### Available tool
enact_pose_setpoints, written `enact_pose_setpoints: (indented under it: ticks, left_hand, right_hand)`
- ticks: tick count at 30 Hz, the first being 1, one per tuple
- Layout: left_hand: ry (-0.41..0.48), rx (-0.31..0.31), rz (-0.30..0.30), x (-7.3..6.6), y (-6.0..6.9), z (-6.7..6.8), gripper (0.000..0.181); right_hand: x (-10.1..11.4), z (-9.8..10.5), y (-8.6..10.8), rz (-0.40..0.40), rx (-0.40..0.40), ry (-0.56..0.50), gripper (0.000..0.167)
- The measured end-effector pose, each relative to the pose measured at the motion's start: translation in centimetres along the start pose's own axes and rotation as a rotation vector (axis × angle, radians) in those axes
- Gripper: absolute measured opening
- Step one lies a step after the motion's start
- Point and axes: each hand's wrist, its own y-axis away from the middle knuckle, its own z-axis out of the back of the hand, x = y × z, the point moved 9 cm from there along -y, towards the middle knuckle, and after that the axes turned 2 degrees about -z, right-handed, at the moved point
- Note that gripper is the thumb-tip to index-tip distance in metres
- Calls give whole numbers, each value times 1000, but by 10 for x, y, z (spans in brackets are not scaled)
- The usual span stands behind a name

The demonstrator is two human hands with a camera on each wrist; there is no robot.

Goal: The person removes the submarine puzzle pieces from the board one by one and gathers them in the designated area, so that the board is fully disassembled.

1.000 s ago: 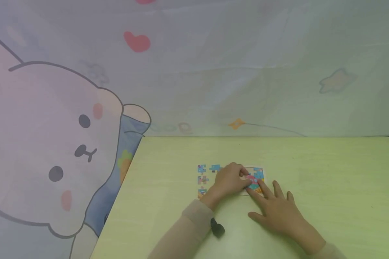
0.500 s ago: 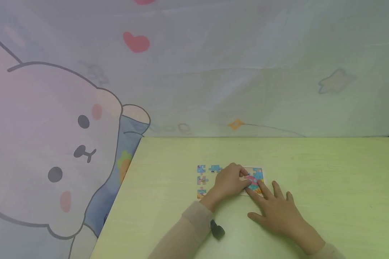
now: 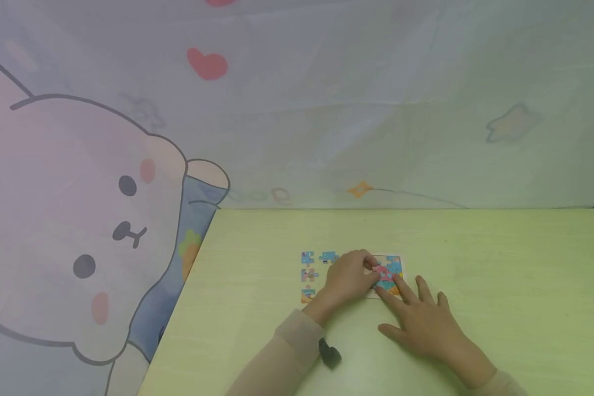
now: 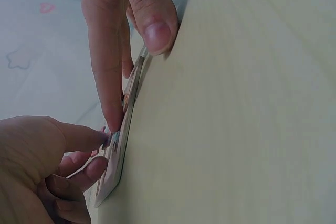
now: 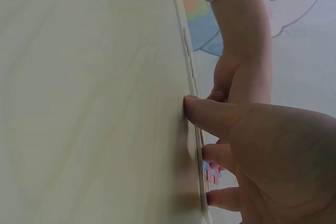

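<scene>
A shallow puzzle tray (image 3: 401,262) lies on the table, with joined blue, pink and orange pieces (image 3: 393,267) along its right part. My left hand (image 3: 348,278) reaches over the tray's left part and pinches a pink piece (image 3: 380,271) between thumb and finger. In the left wrist view this left hand (image 4: 37,156) holds the piece slightly tilted at the tray surface. My right hand (image 3: 425,324) lies spread, its index and middle fingertips on the tray's lower right pieces. The right wrist view shows the right hand (image 5: 283,156) with its thumb on the table beside the tray.
Left of the tray lie loose pieces: a blue corner piece (image 3: 307,258), a blue edge piece (image 3: 329,257), a pinkish piece (image 3: 308,275) and an orange-blue piece (image 3: 307,296). Behind the table (image 3: 515,258) hangs a printed curtain (image 3: 376,110). A dark object (image 3: 329,354) is at the left cuff.
My left hand has shifted slightly left, and the pinched pink piece has moved a little up and left with it. The right hand has stayed in place.
</scene>
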Motion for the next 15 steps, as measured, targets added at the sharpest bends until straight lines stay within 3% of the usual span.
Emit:
enact_pose_setpoints:
  ticks: [8,15]
  left_hand:
    - [53,-28,-62,-2,5,3,12]
    - [99,-79,-96,-2,13,18,15]
  right_hand:
    - [2,2,1,2,8,-5,68]
    - [4,3,1,8,7,-1,68]
